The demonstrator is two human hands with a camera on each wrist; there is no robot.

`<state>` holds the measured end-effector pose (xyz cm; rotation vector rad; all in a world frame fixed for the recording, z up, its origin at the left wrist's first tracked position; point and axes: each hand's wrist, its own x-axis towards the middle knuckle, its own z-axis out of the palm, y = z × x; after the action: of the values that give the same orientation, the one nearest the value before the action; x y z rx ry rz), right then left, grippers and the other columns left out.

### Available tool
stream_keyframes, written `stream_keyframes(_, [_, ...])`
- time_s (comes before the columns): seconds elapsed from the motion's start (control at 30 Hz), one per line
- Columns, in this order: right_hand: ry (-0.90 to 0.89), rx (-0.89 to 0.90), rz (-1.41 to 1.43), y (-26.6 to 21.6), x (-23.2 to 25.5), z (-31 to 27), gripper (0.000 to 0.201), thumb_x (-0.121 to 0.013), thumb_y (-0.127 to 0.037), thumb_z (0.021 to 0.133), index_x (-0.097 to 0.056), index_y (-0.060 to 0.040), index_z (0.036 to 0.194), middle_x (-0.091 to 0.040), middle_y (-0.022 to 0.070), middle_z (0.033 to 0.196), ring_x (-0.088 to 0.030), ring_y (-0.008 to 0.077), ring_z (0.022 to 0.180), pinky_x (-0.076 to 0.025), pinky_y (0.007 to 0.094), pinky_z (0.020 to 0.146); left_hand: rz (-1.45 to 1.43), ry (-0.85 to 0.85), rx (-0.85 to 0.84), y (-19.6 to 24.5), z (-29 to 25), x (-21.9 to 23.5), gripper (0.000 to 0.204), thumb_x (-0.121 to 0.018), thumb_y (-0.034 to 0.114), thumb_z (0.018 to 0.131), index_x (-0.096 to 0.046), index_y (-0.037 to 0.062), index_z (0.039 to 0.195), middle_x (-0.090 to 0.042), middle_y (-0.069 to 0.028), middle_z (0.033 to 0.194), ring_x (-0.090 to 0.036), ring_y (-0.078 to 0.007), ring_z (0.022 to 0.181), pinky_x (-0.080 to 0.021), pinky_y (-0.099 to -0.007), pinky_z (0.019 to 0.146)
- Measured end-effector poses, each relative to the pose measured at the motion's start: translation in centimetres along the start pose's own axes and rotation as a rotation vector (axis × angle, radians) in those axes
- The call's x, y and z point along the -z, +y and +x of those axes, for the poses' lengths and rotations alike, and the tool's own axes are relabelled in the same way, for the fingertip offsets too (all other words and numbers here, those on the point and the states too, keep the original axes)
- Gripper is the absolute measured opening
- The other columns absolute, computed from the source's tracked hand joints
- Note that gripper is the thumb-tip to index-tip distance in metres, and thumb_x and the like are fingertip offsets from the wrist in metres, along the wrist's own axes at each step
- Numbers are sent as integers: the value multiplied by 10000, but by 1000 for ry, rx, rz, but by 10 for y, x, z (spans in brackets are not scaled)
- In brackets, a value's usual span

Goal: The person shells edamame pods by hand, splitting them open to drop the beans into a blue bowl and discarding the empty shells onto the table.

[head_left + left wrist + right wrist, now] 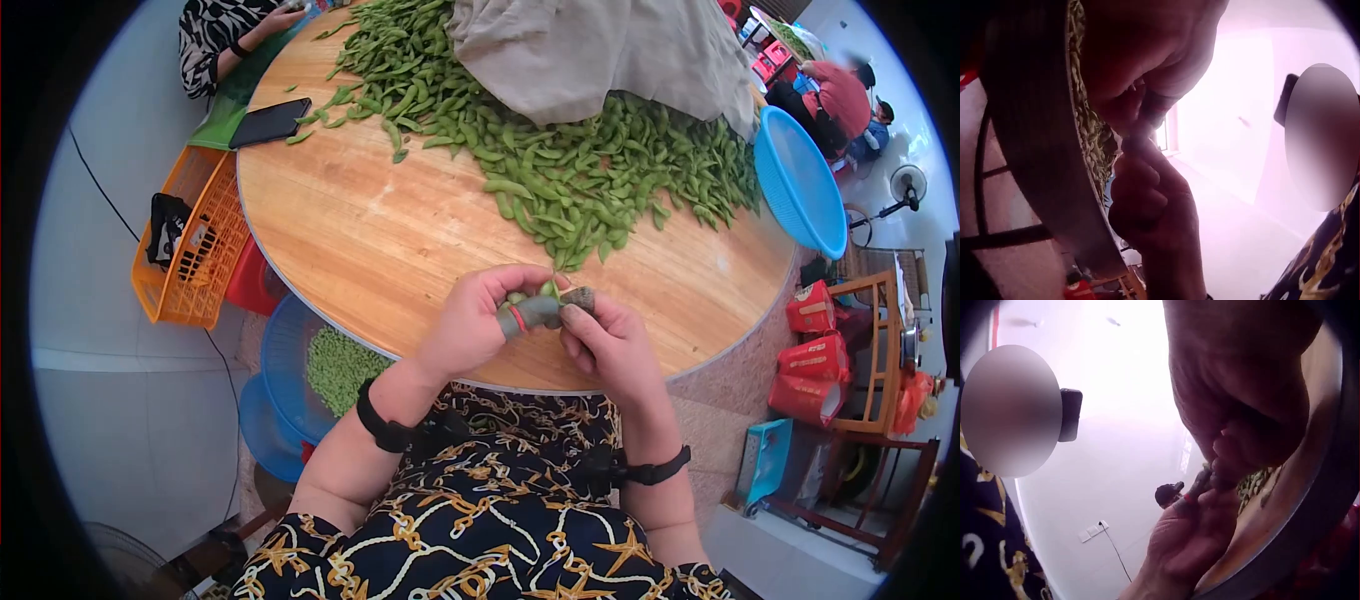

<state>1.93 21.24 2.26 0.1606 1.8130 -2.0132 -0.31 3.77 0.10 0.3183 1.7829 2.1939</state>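
Over the near edge of the round wooden table (400,235), both hands meet at a green soybean pod (549,288). My left hand (468,322) grips it in curled fingers; a grey cover with a red band wraps its thumb. From the other side my right hand (622,345) pinches at the pod with thumb and forefinger, a dark cover on one digit. In both wrist views the fingertips come together, and the fingers hide most of the pod. A large heap of soybean pods (570,180) spreads just beyond the hands.
A beige cloth (600,50) covers part of the heap. A black phone (270,123) lies at the left, a blue basket (800,185) at the right edge. Shelled beans (345,368) fill a blue basket below the table, beside an orange crate (190,240). Another person's arm (245,45) is across the table.
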Motion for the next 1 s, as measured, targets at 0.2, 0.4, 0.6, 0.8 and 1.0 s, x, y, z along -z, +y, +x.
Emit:
stream_keyframes(0.2, [153, 136, -406, -18, -2, 19, 186, -555, -206, 870, -580, -24, 844, -544, 28, 578, -509, 120, 494, -396, 264, 465, -358, -24, 117, 0, -1, 9, 202, -575, 73, 852, -594, 24, 1047, -618, -39, 923, -499, -44, 635, -386, -163, 518])
stream_keyframes(0.4, [473, 443, -1278, -27, -7, 60, 140, -557, -170, 834, -590, -38, 865, -589, 187, 665, -592, 356, 651, -453, 397, 568, -351, 6, 150, 0, -2, 5, 164, -530, 23, 858, -614, 23, 998, -604, -28, 819, -477, -37, 612, -364, -157, 500])
stream_keyframes(0.6, [434, 503, -839, -10, 2, 35, 156, -600, -146, 806, -584, 9, 822, -585, 198, 662, -580, 351, 605, -448, 381, 552, -147, -35, 172, -2, -12, 6, 230, -458, -53, 828, -619, 19, 975, -594, -20, 796, -486, -60, 632, -393, -176, 575])
stream_keyframes(0.8, [410, 359, -636, 4, 13, 12, 186, -618, -173, 820, -584, 8, 805, -547, 77, 571, -491, 154, 461, -383, 291, 443, 159, -178, 134, 4, -18, -9, 237, -507, -42, 794, -615, 30, 993, -565, 13, 875, -484, -68, 710, -408, -197, 637])
stream_keyframes(1.0, [24, -67, 514, 0, 10, -2, 100, -550, -184, 887, -568, -87, 899, -455, -45, 591, -355, 28, 430, -232, 166, 383, 92, -21, 61, 9, -13, -17, 254, -654, 67, 785, -586, 31, 1027, -595, -4, 889, -520, -54, 745, -419, -188, 667])
